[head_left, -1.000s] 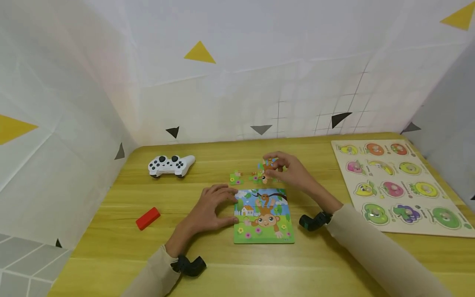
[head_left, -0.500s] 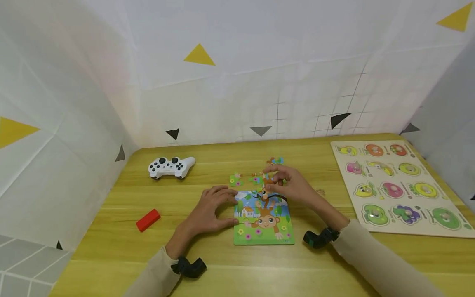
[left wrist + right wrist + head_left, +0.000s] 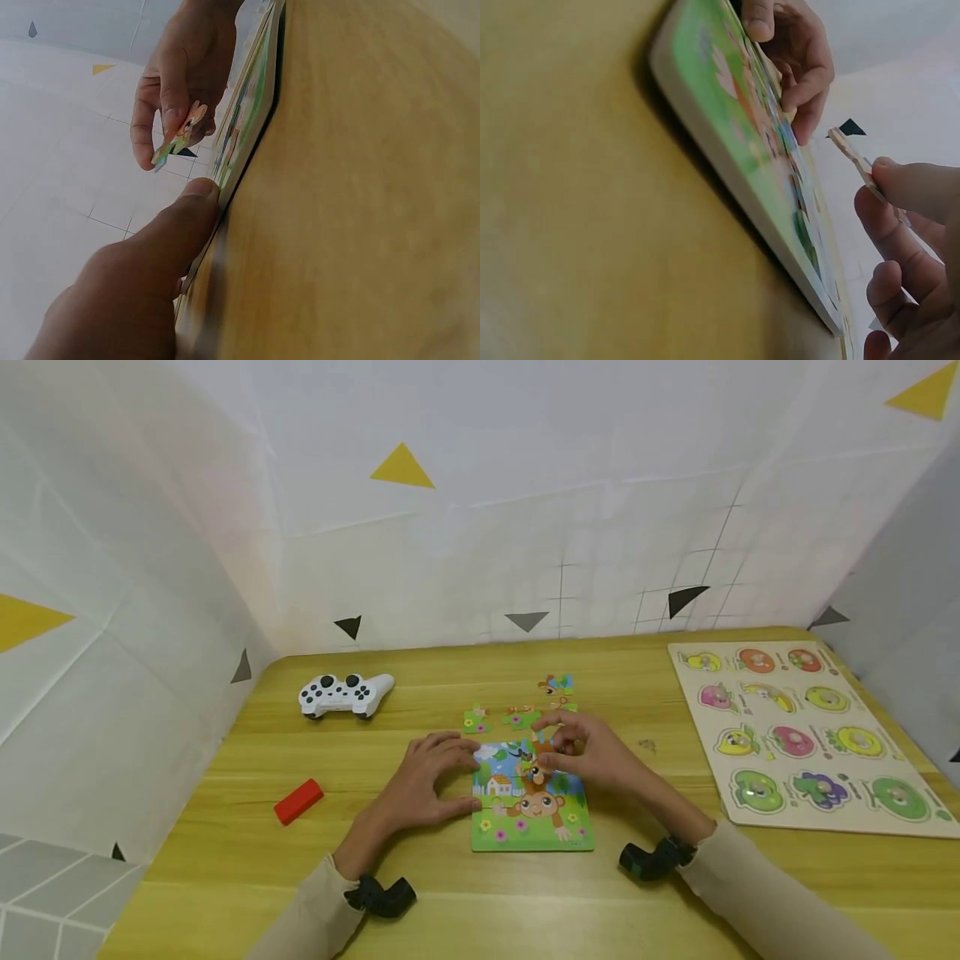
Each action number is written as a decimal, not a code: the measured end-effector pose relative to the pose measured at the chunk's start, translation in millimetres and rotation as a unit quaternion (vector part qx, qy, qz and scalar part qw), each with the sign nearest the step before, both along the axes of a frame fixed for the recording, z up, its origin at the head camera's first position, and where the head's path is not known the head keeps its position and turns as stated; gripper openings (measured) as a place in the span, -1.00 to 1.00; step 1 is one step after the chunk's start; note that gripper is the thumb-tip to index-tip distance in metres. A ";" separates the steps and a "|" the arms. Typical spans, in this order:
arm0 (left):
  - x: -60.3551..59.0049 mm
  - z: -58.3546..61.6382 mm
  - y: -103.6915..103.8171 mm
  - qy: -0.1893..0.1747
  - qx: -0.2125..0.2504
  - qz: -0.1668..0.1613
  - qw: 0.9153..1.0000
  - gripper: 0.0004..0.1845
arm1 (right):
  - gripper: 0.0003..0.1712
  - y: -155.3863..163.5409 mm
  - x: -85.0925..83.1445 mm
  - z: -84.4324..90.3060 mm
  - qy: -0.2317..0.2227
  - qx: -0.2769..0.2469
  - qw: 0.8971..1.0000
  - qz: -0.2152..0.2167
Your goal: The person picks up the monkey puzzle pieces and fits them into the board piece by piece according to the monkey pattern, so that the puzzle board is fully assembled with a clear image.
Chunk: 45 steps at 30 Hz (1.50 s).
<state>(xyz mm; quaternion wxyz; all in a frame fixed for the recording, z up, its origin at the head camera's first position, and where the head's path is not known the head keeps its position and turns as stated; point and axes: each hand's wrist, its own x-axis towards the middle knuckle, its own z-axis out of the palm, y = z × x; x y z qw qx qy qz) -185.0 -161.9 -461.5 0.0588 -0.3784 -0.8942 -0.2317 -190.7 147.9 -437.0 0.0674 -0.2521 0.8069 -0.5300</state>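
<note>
Puzzle pc [image 3: 537,772] moved nearer, R grip [image 3: 592,749] pinching; face end closest, long axis fore-aft; L grip [image 3: 422,782] spread.

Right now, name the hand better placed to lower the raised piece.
Probably the right hand: it pinches the piece above the puzzle board, while the left hand touches the board's edge.
</note>
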 end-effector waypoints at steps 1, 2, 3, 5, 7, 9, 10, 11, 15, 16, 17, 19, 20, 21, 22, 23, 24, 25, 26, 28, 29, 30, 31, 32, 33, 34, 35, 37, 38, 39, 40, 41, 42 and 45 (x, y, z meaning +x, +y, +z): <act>0.0 0.0 -0.3 0.001 -0.001 0.001 1.000 -0.49 | -0.49 -0.9 1.0 -0.5 0.004 0.002 1.000 0.007; 0.0 0.1 -0.6 0.001 0.000 0.001 1.000 -0.49 | -0.50 -1.9 2.1 -0.6 0.011 0.007 1.000 0.014; -0.1 0.0 -0.9 0.001 0.000 0.001 1.000 -0.49 | -0.50 -2.8 2.9 -1.1 0.016 0.010 1.000 0.021; -0.4 -0.2 -1.6 0.002 -0.001 0.002 1.000 -0.48 | -0.52 -4.8 4.4 -2.0 0.025 0.018 0.999 0.032; -0.7 -0.2 -1.9 0.001 -0.003 0.002 1.000 -0.48 | -0.53 -6.3 6.2 -1.8 0.027 0.024 0.999 0.039; -1.0 0.2 -2.1 0.001 -0.003 0.002 1.000 -0.48 | -0.54 -8.0 7.8 -1.1 0.025 0.027 0.998 0.042; -1.1 0.7 -2.1 0.000 -0.002 0.001 1.000 -0.48 | -0.55 -8.7 8.7 -0.7 0.021 0.028 0.998 0.044; -1.0 1.1 -2.1 0.000 -0.001 0.001 1.000 -0.48 | -0.55 -9.5 9.8 -0.2 0.013 0.027 0.998 0.047; -0.8 2.1 -1.8 -0.002 0.000 0.001 1.000 -0.49 | -0.54 -11.9 13.0 0.8 -0.009 0.037 0.998 0.054; -0.8 2.1 -1.7 -0.002 0.000 0.001 1.000 -0.49 | -0.55 -12.5 13.8 0.8 -0.011 0.041 0.997 0.057; -0.7 2.2 -1.5 -0.003 0.000 0.001 1.000 -0.49 | -0.55 -12.9 14.5 1.0 -0.011 0.047 0.997 0.058; -0.6 2.1 -1.3 -0.004 0.000 0.001 1.000 -0.49 | -0.56 -13.9 15.8 1.1 -0.003 0.057 0.997 0.060; -0.6 1.9 -1.2 -0.005 0.000 0.001 1.000 -0.50 | -0.56 -14.5 16.5 1.3 0.002 0.060 0.996 0.060; -0.5 1.9 -1.1 -0.006 0.000 0.002 1.000 -0.50 | -0.57 -15.1 17.0 1.3 0.013 0.069 0.996 0.058; -0.5 1.9 -1.0 -0.007 0.001 0.001 1.000 -0.50 | -0.58 -15.7 17.3 1.1 0.025 0.079 0.995 0.055; -0.4 1.7 -0.8 -0.007 0.002 0.002 1.000 -0.50 | -0.59 -16.2 17.7 0.9 0.037 0.090 0.994 0.052; -0.5 1.4 -0.7 -0.008 0.003 0.001 1.000 -0.50 | -0.59 -16.9 17.9 0.7 0.050 0.100 0.993 0.048; -0.5 1.2 -0.5 -0.008 0.003 0.001 1.000 -0.50 | -0.60 -17.3 18.1 0.3 0.066 0.114 0.990 0.044; -0.4 1.0 -0.4 -0.009 0.004 0.001 1.000 -0.50 | -0.61 -17.8 18.3 -0.1 0.080 0.127 0.988 0.039; -0.5 0.5 -0.3 -0.009 0.004 0.001 1.000 -0.50 | -0.63 -18.3 18.6 -0.9 0.107 0.150 0.982 0.031; -0.5 0.3 -0.2 -0.009 0.003 0.001 1.000 -0.50 | -0.63 -18.5 18.8 -1.0 0.117 0.159 0.980 0.028; -0.4 0.3 -0.2 -0.009 0.003 0.001 1.000 -0.50 | -0.64 -18.5 18.8 -1.6 0.128 0.166 0.977 0.024; -0.5 -0.2 -0.3 -0.009 0.002 0.002 1.000 -0.50 | -0.64 -18.4 18.9 -1.8 0.136 0.173 0.975 0.021; -0.6 -0.5 -0.5 -0.009 0.002 0.002 1.000 -0.50 | -0.64 -18.7 19.2 -1.6 0.142 0.180 0.973 0.017; -0.6 -0.7 -0.6 -0.008 0.002 0.002 1.000 -0.50 | -0.64 -18.7 19.7 -1.2 0.147 0.184 0.972 0.015; -0.7 -1.0 -0.7 -0.008 0.001 0.002 1.000 -0.50 | -0.65 -18.7 19.9 -1.0 0.155 0.189 0.970 0.013; -0.6 -0.9 -0.7 -0.007 0.002 0.002 1.000 -0.50 | -0.65 -18.9 20.3 -0.6 0.160 0.191 0.968 0.012; -0.9 -1.8 -0.9 -0.005 0.002 0.001 1.000 -0.50 | -0.67 -19.3 20.8 0.0 0.168 0.194 0.966 0.013; -0.8 -1.8 -0.9 -0.004 0.002 0.001 1.000 -0.50 | -0.68 -19.4 20.9 0.2 0.172 0.193 0.966 0.015; -0.8 -1.9 -0.8 -0.003 0.001 0.001 1.000 -0.49 | -0.69 -19.2 20.8 0.0 0.174 0.191 0.966 0.016; -0.9 -2.2 -0.8 -0.002 0.001 0.001 1.000 -0.49 | -0.69 -19.0 20.9 0.3 0.176 0.191 0.966 0.017; -1.0 -2.5 -0.8 -0.002 0.001 0.001 1.000 -0.50 | -0.70 -18.9 20.8 0.2 0.176 0.190 0.966 0.017; -1.1 -2.8 -0.6 -0.002 0.001 0.001 1.000 -0.50 | -0.71 -18.7 20.7 0.2 0.178 0.189 0.965 0.018; -1.0 -2.6 -0.3 -0.002 0.004 -0.001 1.000 -0.50 | -0.70 -17.6 20.8 0.8 0.187 0.186 0.964 0.023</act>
